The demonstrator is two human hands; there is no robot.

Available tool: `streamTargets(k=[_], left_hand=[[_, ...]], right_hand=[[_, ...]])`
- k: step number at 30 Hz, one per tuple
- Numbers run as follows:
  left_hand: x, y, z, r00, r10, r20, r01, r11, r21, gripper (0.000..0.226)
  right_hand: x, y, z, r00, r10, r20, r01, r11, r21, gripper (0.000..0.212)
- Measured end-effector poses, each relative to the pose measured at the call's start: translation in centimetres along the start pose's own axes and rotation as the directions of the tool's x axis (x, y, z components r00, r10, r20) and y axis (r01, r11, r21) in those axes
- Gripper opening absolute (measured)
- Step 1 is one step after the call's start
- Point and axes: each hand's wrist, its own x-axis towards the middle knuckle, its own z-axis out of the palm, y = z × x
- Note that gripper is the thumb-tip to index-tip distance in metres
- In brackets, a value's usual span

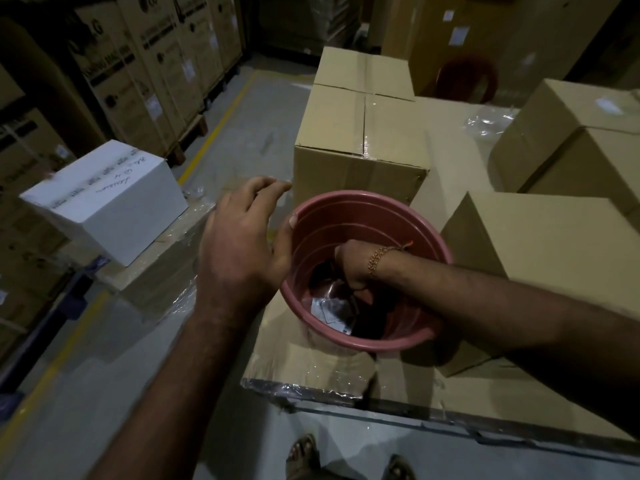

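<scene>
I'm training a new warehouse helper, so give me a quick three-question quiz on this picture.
1. True or false: the right hand grips a dark item inside the pink bucket.
2. Where does the left hand rest its thumb? A: on a brown carton. B: on the bucket's rim. C: on the floor.
3. What colour is the closed box to the left of the bucket?

Key: 1 true; 2 B; 3 white.
</scene>
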Motion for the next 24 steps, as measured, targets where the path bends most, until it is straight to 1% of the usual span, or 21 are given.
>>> streamTargets(k=[2, 4, 8, 11, 14, 16, 19, 21, 24], left_hand=[[0.0, 0.8, 0.1, 1.0, 0.006, -0.018, -0.006, 1.0, -0.001, 0.046], [0.1, 1.8, 0.1, 0.999, 0.01, -0.036, -0.01, 1.0, 0.005, 0.047], [0.1, 4.3, 0.2, 0.999, 0.011, -0.048, -0.01, 1.0, 0.002, 0.051], [0.1, 6.9, 0.7, 0.998, 0.012, -0.057, -0.012, 1.0, -0.009, 0.051], [0.1, 10.1, 1.7, 0.997, 0.02, -0.076, -0.021, 1.0, -0.008, 0.05], [-0.1, 12.6, 2.5, 0.997, 0.033, -0.076, -0.034, 0.999, -0.011, 0.05], [-0.9, 16.7, 3.8, 0.996, 0.062, -0.061, -0.064, 0.997, -0.038, 0.052], [-1.4, 19.3, 4.9, 0.995, 0.091, -0.03, -0.093, 0.994, -0.062, 0.052], [-2.1, 22.5, 6.8, 0.982, 0.185, 0.047, -0.18, 0.979, -0.092, 0.05]], right_hand=[[-1.5, 0.3, -0.3, 0.996, 0.007, -0.086, -0.002, 0.998, 0.06, 0.035], [-3.3, 0.6, -0.5, 0.985, 0.006, -0.174, 0.022, 0.988, 0.155, 0.037], [-7.4, 1.5, -0.5, 0.942, -0.009, -0.336, 0.121, 0.942, 0.312, 0.034], [-11.3, 2.6, -0.5, 0.892, 0.008, -0.453, 0.17, 0.921, 0.352, 0.037], [-15.9, 4.5, -0.4, 0.828, 0.067, -0.557, 0.201, 0.891, 0.406, 0.03], [-18.6, 6.1, -0.1, 0.771, 0.124, -0.624, 0.195, 0.887, 0.418, 0.032], [-22.4, 9.1, 0.8, 0.679, 0.206, -0.705, 0.131, 0.91, 0.392, 0.038], [-24.7, 11.3, 1.8, 0.64, 0.232, -0.732, 0.105, 0.918, 0.383, 0.037], [-27.5, 15.1, 3.6, 0.603, 0.265, -0.752, 0.069, 0.922, 0.381, 0.037]])
